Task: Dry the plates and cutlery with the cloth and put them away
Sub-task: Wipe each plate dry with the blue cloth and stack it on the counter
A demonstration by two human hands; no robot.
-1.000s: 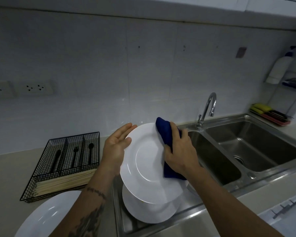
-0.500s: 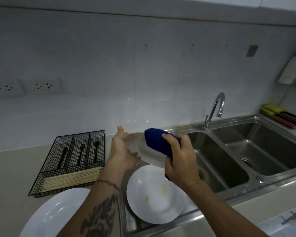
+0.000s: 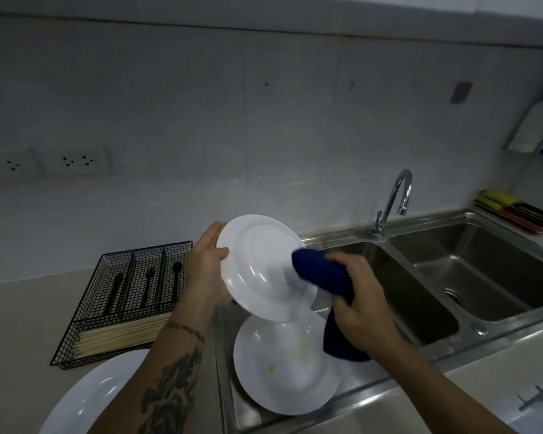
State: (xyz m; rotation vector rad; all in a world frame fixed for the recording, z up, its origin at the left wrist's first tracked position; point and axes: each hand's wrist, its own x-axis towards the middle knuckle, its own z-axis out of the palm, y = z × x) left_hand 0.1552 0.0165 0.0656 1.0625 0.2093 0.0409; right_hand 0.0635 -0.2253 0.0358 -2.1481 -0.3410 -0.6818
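Left hand [image 3: 206, 270] holds the white plate [image 3: 264, 267] by its left rim, thumb over the edge, tilted w/ underside toward camera, above the sink drainer and a 2nd plate [image 3: 282, 368]. Plate looks stiff, glazed, prob. slippery if wet and breakable, so the rim is the place to hold. Right hand [image 3: 358, 305] grips the soft blue cloth [image 3: 322, 274], pressed to the plate's right side.

The lower-left plate [image 3: 85, 399] is cut off by the frame edge; the wall bottle [image 3: 538, 123] too.
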